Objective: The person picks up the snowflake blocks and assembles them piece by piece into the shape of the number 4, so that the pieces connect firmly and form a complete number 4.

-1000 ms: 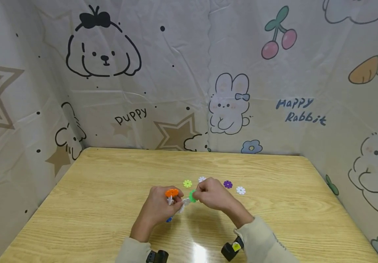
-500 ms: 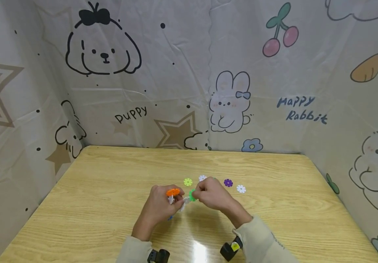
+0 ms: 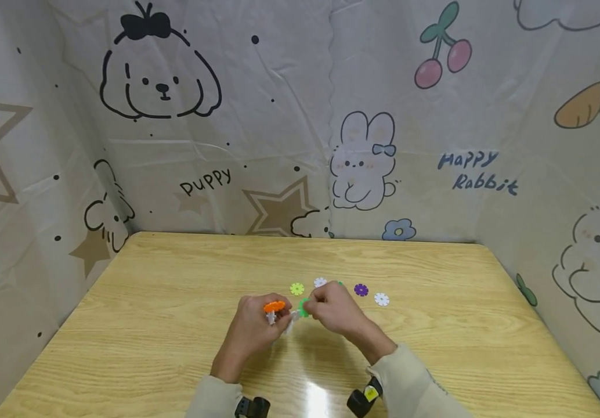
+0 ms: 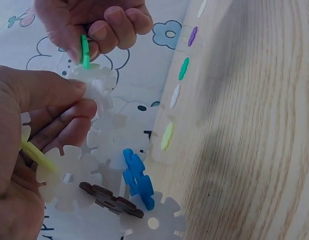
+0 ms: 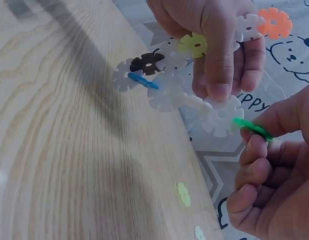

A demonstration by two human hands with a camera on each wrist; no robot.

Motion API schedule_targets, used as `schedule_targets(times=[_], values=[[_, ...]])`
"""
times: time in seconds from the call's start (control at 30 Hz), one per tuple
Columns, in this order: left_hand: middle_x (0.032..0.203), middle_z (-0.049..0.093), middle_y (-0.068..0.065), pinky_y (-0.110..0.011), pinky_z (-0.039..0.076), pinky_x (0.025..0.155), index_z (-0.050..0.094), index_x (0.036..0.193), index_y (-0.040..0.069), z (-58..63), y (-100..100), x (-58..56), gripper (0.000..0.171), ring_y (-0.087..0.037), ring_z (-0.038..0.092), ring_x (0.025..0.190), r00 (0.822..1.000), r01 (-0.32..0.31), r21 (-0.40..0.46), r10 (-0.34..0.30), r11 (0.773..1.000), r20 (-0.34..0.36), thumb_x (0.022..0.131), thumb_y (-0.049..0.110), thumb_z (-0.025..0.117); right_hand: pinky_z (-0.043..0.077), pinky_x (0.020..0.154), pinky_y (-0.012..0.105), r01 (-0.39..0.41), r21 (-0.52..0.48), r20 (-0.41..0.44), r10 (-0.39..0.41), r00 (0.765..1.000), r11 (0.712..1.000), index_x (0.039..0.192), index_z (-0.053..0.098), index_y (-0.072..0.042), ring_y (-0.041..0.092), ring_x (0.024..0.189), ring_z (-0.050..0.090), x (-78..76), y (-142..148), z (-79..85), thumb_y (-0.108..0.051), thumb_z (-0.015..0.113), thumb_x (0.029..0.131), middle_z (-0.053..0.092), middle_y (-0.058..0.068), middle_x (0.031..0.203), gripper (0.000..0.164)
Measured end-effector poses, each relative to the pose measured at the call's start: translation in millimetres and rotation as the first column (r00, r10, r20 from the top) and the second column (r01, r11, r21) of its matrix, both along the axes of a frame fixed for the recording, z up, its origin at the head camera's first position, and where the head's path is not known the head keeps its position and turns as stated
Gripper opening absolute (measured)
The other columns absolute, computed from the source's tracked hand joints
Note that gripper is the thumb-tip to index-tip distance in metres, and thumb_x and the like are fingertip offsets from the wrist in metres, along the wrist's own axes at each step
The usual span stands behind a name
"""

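on my head feed i see a pale, creased cloth [image 3: 279, 133] hanging behind the wood-grain tabletop [image 3: 122, 302] and along both flanks. reading that view as a dial, i get a puppy drawing [image 3: 161, 87] between ten and eleven o'clock, pink cherries [image 3: 428, 74] between one and two, a bow-wearing rabbit [image 3: 362, 174] near two, and glare [image 3: 317, 400] at six.

Right hand [image 5: 284, 177] pinching green disc [image 5: 253, 129], left hand [image 5: 219, 42] holding linked discs [image 5: 167, 95]

Walled with cartoon-printed cloth [image 3: 279, 133] across the upper frame; furnished below with a wood-grain table [image 3: 451, 331], glare-lit at bottom centre.
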State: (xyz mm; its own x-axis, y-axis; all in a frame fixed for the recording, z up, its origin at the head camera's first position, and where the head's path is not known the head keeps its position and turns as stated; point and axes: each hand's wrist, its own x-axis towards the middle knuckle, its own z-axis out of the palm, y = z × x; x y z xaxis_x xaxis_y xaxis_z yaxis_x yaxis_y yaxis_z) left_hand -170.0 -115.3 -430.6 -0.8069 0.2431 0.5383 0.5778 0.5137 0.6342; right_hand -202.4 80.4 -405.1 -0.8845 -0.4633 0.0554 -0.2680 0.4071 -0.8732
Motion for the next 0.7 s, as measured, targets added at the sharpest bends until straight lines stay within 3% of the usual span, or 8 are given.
schedule_targets(times=[0.2, 0.4, 0.7], values=[[0.071, 0.069, 0.002, -0.024, 0.053, 0.059, 0.072, 0.082, 0.003, 0.6, 2, -0.5, 0.019, -0.002, 0.059, 0.062, 1.0, -0.013, 0.008, 0.013, 1.0, -0.011, 0.073, -0.008, 0.083, 0.027, 0.045, 0.024, 0.007, 0.004, -0.01, -0.007, 1.0, 1.0, 0.058, 0.053, -0.008, 0.007, 0.046, 0.032, -2.9, -1, -0.2, -0.002, 0.06, 0.086, 0.043, -0.005, 0.054, 0.029], [0.071, 0.068, 0.002, -0.023, 0.052, 0.058, 0.071, 0.081, 0.003, 0.6, 4, -1.5, 0.018, -0.002, 0.058, 0.061, 1.0, 0.015, 0.01, -0.015, 1.0, -0.007, 0.073, -0.009, 0.082, 0.026, 0.044, 0.024, -0.003, 0.018, 0.007, 0.003, 1.0, 1.0, 0.058, 0.051, -0.011, 0.009, 0.046, 0.031, -3.8, 2, -2.1, -0.002, 0.058, 0.085, 0.041, -0.005, 0.052, 0.03], [0.071, 0.067, 0.007, -0.023, 0.051, 0.058, 0.071, 0.082, 0.007, 1.9, 1, 0.1, 0.018, -0.001, 0.056, 0.061, 0.997, -0.002, -0.031, 0.005, 1.0, 0.083, 0.075, -0.006, 0.082, 0.033, 0.047, 0.024, -0.047, 0.064, 0.041, 0.044, 0.998, 0.997, 0.065, 0.061, -0.005, 0.009, 0.051, 0.04, -3.6, 9, -2.3, -0.013, 0.064, 0.091, 0.054, 0.002, 0.06, 0.027]])
